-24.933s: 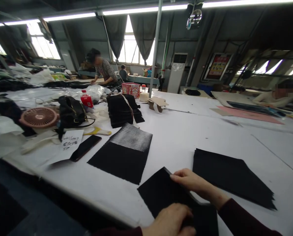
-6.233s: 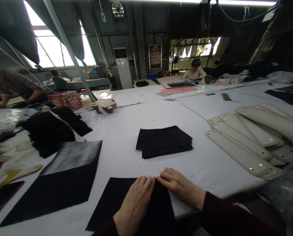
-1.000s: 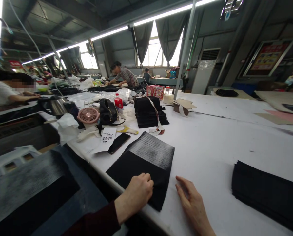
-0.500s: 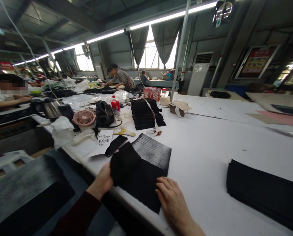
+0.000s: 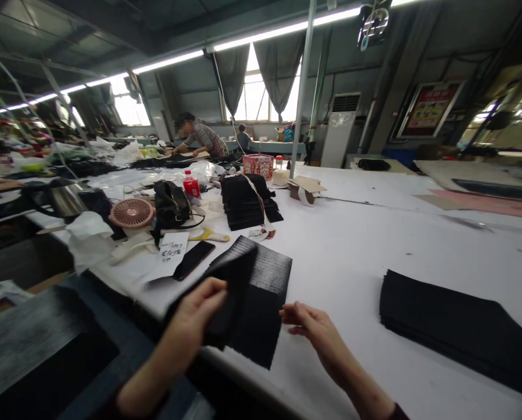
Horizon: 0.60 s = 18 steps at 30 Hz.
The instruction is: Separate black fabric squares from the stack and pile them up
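Note:
My left hand (image 5: 199, 309) is closed on a black fabric piece (image 5: 232, 297), which it holds raised and tilted, its face partly shiny. Beneath it, other black fabric (image 5: 261, 321) lies flat at the table's front edge, with a glossy ribbed band (image 5: 272, 265) across its far end. Just off the right edge of that fabric is my right hand (image 5: 309, 324), its fingers loosely bent with a small gap between them, and nothing shows in it. A phone (image 5: 194, 261) and a handwritten paper (image 5: 172, 251) lie left of the fabric.
A stack of black fabric (image 5: 453, 329) lies on the right of the white table (image 5: 340, 256). Farther back are a strapped black bundle (image 5: 247, 201), a black bag (image 5: 171, 204), a pink fan (image 5: 132, 213) and a red bottle (image 5: 191, 185). A co-worker (image 5: 202, 137) leans over another table.
My left hand has turned up the fabric piece and moved it rightward over the flat fabric. The right hand has come off the fabric's edge. The view has shifted slightly right.

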### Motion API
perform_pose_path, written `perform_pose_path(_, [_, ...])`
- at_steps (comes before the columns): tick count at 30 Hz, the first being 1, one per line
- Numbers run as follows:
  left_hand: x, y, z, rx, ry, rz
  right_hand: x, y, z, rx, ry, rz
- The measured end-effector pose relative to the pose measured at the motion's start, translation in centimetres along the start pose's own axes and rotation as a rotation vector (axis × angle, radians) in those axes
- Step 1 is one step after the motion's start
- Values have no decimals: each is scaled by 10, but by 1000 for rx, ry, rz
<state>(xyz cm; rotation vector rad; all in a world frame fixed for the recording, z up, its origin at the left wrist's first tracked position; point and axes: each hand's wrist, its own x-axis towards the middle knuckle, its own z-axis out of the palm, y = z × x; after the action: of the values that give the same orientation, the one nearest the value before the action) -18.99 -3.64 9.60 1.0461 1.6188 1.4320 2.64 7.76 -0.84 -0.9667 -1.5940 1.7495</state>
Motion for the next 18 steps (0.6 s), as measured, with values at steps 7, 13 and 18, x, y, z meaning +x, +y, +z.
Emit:
perform_pose_path(7, [-35, -83, 179, 418, -915, 512, -40, -20, -111, 94, -129, 379])
perform_pose_path(13, [-30, -105, 215, 659, -1127, 838, -36, -4, -128, -562, 42, 129])
perform_pose_path(18, [-7, -76, 180, 912, -812, 759, -24, 13, -104, -704, 259, 14])
